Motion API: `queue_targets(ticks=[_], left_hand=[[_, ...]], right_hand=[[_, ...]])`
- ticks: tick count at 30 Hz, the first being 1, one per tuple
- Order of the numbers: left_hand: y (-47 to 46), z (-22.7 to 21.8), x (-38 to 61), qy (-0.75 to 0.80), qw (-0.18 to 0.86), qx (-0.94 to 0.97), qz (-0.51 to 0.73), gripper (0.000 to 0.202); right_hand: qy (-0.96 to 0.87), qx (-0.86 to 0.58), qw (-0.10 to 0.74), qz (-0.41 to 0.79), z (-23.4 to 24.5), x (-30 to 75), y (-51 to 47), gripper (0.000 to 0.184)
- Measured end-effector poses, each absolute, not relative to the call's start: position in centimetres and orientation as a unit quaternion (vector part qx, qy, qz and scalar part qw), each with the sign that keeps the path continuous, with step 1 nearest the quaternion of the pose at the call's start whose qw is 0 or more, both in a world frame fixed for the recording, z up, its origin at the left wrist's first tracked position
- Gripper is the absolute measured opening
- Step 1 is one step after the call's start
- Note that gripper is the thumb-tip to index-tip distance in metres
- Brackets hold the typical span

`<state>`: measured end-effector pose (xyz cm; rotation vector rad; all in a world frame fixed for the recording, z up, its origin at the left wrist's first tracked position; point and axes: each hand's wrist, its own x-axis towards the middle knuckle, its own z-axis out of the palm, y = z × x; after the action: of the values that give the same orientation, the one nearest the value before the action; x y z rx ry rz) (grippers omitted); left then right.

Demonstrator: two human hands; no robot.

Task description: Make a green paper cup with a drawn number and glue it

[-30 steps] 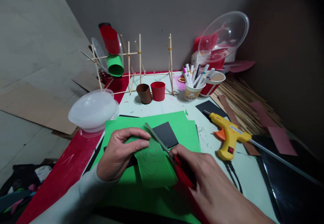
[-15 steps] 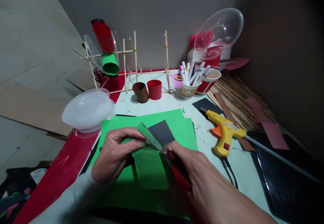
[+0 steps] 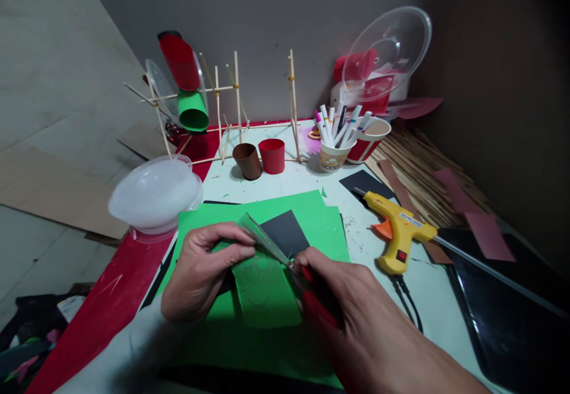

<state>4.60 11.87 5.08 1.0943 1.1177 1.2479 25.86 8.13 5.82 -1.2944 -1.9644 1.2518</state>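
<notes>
Between the thumb and fingers of my left hand is a piece of green paper with faint curved lines drawn on it. My right hand is closed round the red handles of a pair of scissors. Their metal blade lies at the upper edge of the paper, close to my left fingertips; much of the handles is hidden by my hand. Below both hands lie large green sheets, with a small black piece of paper on top.
A yellow glue gun with a cord lies at the right. Behind stand a brown paper ring, a red paper ring, a stick frame and a cup of markers. Clear plastic lids are stacked at left.
My right hand and the scissors have shifted slightly to the right and up. The green paper has tilted a little. My left hand keeps its hold and has barely moved.
</notes>
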Motion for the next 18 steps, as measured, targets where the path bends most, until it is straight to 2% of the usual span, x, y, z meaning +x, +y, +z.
queue_targets(ticks=[18], left_hand=[[11.71, 5.2, 5.08, 0.488, 0.557, 0.433, 0.514, 0.017]], right_hand=[[-0.739, -0.45, 0.238, 0.442, 5.64, 25.97, 8.27, 0.012]])
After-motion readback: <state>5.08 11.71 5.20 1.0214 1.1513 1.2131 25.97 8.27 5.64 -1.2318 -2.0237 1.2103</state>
